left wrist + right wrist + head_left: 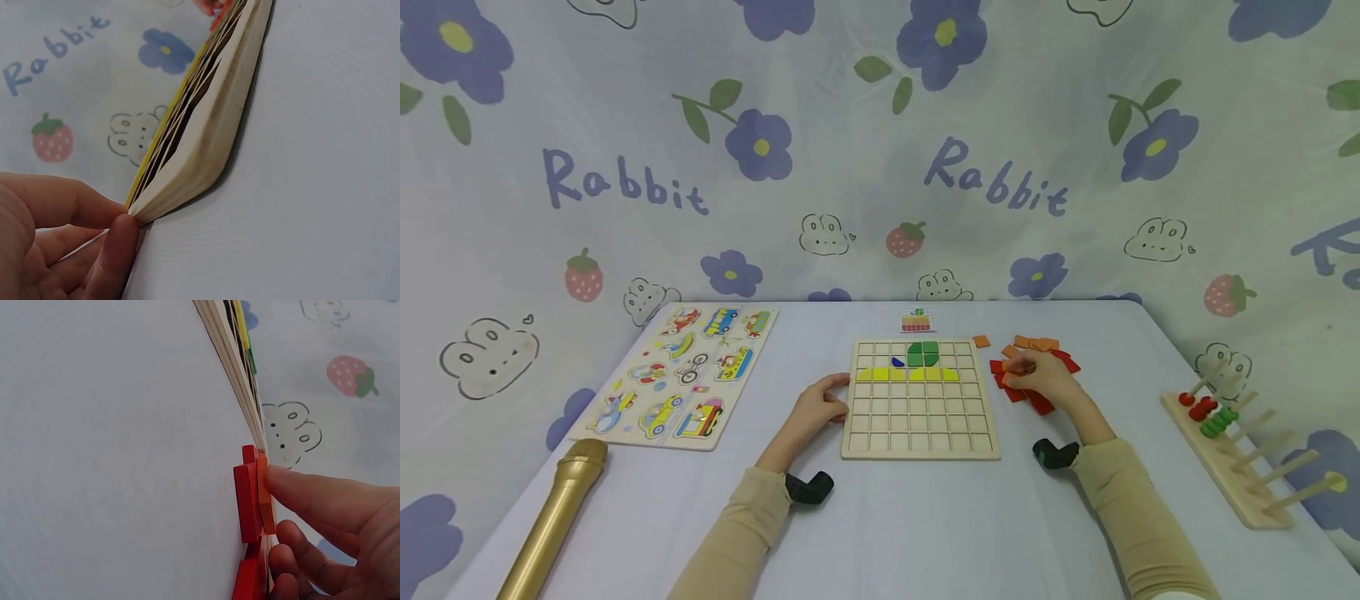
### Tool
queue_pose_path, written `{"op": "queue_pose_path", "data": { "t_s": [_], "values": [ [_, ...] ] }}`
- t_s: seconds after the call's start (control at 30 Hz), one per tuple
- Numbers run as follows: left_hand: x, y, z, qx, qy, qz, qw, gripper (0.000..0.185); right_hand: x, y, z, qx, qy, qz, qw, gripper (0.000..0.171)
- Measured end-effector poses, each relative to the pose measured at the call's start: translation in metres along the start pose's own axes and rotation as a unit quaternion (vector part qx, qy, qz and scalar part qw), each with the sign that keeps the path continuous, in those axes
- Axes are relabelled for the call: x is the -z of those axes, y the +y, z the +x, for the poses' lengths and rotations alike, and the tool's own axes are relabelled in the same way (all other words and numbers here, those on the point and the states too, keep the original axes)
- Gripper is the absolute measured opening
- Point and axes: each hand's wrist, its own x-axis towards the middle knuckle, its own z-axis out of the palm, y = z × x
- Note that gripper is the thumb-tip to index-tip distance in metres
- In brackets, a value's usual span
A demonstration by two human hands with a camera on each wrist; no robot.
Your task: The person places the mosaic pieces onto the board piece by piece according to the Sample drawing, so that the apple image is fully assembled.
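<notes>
A wooden grid board (921, 417) lies flat on the table, with a yellow row, green pieces (923, 354) and a small blue piece (898, 362) set in it. My left hand (811, 410) holds the board's left edge with thumb and index finger, as the left wrist view shows up close. To the board's right, my right hand (1045, 379) is low over a loose pile of red tiles (1041, 404) and orange tiles (1037, 342). In the right wrist view, its thumb and curled fingers are at an orange tile (267, 497) resting against red tiles (247, 503).
A pattern card (917, 320) lies behind the board, a lone orange tile (982, 342) by its far right corner. On the left are a vehicle puzzle (658, 383) and a gold microphone (553, 517). A peg rack with beads (1236, 467) stands at right. A printed cloth hangs behind.
</notes>
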Motion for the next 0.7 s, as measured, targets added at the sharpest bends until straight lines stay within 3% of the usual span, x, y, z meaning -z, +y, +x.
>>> {"op": "queue_pose_path", "data": {
  "t_s": [0.27, 0.5, 0.7],
  "values": [
    [0.0, 0.0, 0.001, 0.002, 0.004, 0.004, 1.0, 0.059, 0.001, 0.0, 0.001, 0.005, 0.002, -0.01, 1.0, 0.035],
    [0.0, 0.0, 0.001, 0.002, 0.0, 0.007, 1.0, 0.059, -0.002, -0.004, 0.003, 0.041, -0.016, 0.009, 0.999, 0.035],
    [0.001, -0.001, 0.0, 0.006, -0.007, 0.004, 0.9999, 0.059, -0.007, -0.016, 0.005, 0.005, -0.037, 0.042, 0.998, 0.042]
  ]
}}
